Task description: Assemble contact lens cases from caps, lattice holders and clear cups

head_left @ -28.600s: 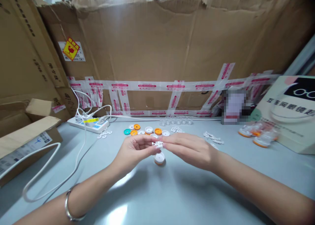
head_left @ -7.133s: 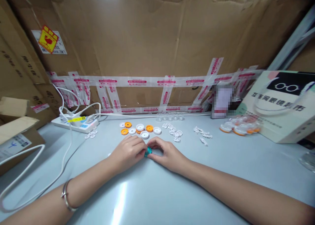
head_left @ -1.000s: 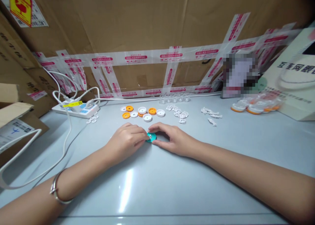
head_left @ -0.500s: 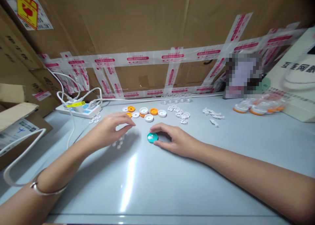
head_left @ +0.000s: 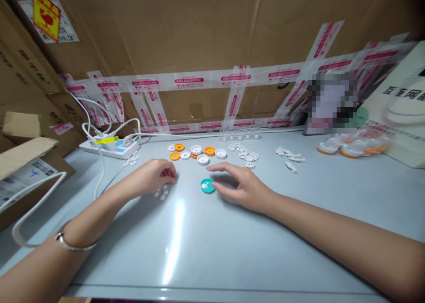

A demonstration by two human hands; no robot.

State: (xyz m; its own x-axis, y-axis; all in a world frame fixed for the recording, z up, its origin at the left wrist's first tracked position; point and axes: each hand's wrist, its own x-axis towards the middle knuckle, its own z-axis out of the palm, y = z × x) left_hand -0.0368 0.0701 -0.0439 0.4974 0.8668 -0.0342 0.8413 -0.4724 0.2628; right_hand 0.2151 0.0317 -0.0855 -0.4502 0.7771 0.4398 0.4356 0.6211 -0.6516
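A round teal plastic case (head_left: 207,186) lies on the table with small white parts inside it. My right hand (head_left: 244,183) is beside it, thumb near its rim and fingers spread apart. To the left, my left hand (head_left: 154,177) is low over the table with its fingers curled in. Whatever its fingertips hold, if anything, is hidden. Several small white discs (head_left: 162,197) lie just under and in front of that hand.
Behind my hands lie white and orange round cases (head_left: 203,159), white wheel-like parts (head_left: 244,154), clear rings (head_left: 239,135) and white slim pieces (head_left: 291,166). A power strip (head_left: 109,150) with cables stands at left. Orange-and-white assembled pieces (head_left: 352,149) sit at right; a cardboard box (head_left: 166,37) forms the back.
My right hand has loosened from the teal case, its fingers now spread. My left hand's fingers have curled in, and the hand sits closer to the white discs.
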